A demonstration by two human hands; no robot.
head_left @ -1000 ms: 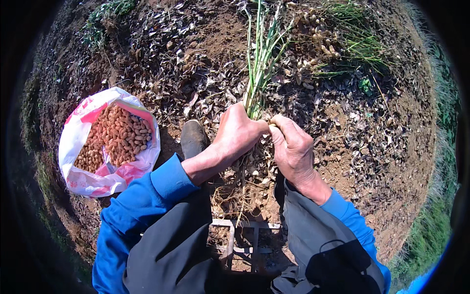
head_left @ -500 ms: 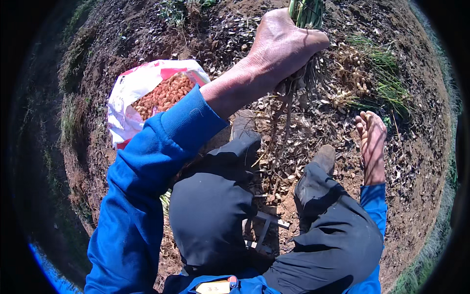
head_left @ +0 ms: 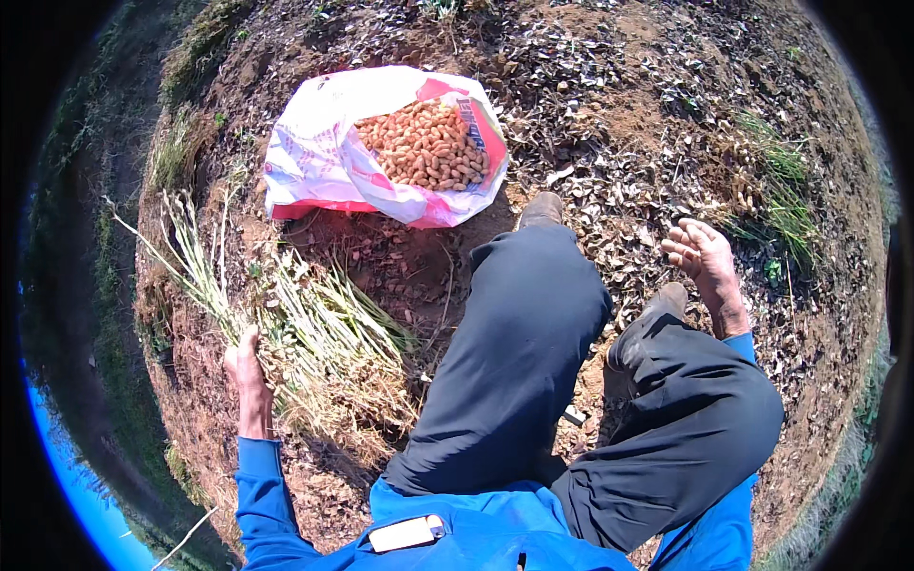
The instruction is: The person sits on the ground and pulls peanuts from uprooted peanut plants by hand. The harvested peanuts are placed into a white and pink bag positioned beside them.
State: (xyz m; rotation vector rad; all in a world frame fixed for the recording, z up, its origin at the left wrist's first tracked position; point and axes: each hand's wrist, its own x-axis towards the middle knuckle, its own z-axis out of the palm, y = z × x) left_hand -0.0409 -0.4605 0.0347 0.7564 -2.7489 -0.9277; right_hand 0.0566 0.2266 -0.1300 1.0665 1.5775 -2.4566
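At the left, my left hand (head_left: 248, 371) is closed round the stems of peanut plants (head_left: 205, 295), beside a heap of pale, stripped stalks (head_left: 333, 333) lying on the soil. The fingers are partly hidden by the stems. My right hand (head_left: 703, 262) hovers past my right shoe with its fingers loosely bent and nothing seen in them. Beyond the heap stands a white and pink plastic sack (head_left: 314, 143) with its mouth rolled wide. Many unshelled peanuts (head_left: 424, 143) fill it.
Green-topped plants (head_left: 785, 186) lie on the ground beyond my right hand. Dry leaf litter (head_left: 609, 143) covers much of the brown soil. My bent legs (head_left: 519, 324) in dark trousers take up the near middle, shoes on the ground.
My left hand has swung from the far middle down to the left with the plants, onto the stalk heap. The view has turned left. My right hand stays near the right shoe.
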